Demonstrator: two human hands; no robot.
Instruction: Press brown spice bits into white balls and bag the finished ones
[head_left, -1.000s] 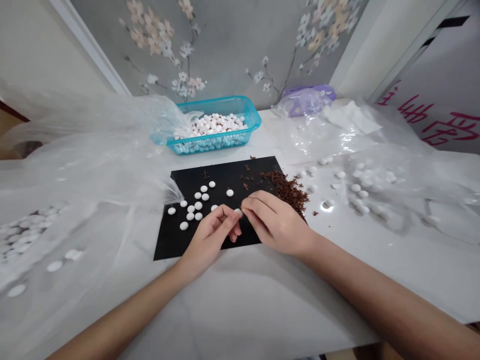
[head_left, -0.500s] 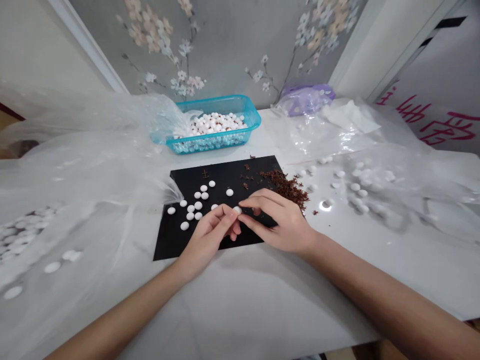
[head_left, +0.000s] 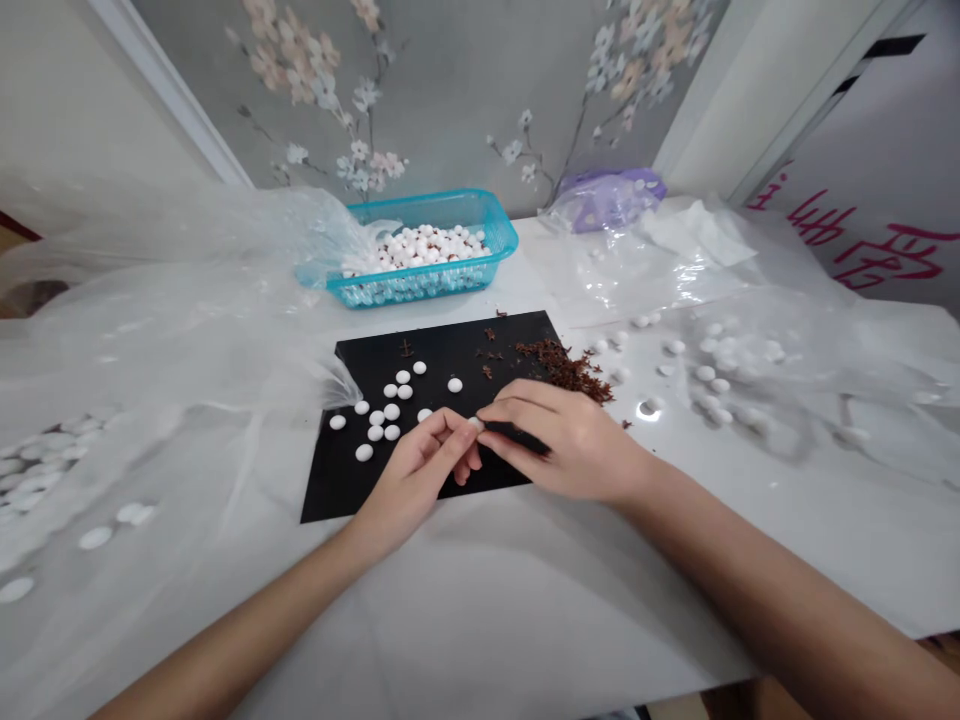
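A small white ball (head_left: pixel 475 424), rounded and slightly flattened, is pinched between the thumb and fingers of my left hand (head_left: pixel 420 470). From the other side, the thumb and forefinger of my right hand (head_left: pixel 570 440) close on the ball's right edge. Whether a small brown piece is also between those fingertips is hidden. Both hands are over a black mat (head_left: pixel 345 495). Several loose white balls (head_left: pixel 391 411) lie on the mat left of my hands. Beyond my right hand is a heap of small brown branched pieces (head_left: pixel 574 370).
A blue basket (head_left: pixel 420 292) of white balls, some with brown bits, stands behind the mat. Clear plastic bags (head_left: pixel 172 330) with white balls spread across the left. More plastic (head_left: pixel 750 310) and balls lie right, with a purple bag (head_left: pixel 611 200) at the wall.
My right thumb and forefinger have come closer together at the ball's edge. My left hand keeps its pinch. The view has shifted slightly.
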